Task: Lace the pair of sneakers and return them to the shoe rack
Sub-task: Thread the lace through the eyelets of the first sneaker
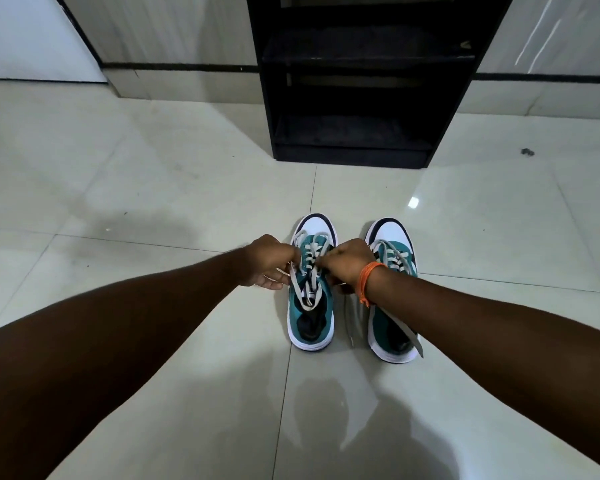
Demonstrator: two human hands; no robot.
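Two teal, white and black sneakers stand side by side on the floor, toes pointing away from me. The left sneaker (310,317) has grey laces (311,289) crossing its eyelets. My left hand (269,263) pinches one lace end at the shoe's left side. My right hand (347,263), with an orange thread on the wrist, grips the other lace end on the shoe's right side. The right sneaker (392,251) is partly hidden under my right forearm; its grey laces trail loose toward the heel.
A black shoe rack (361,57) with open shelves stands straight ahead against the wall, just past the sneakers. Glossy pale floor tiles (153,202) spread around. A small dark speck (527,152) lies to the right of the rack.
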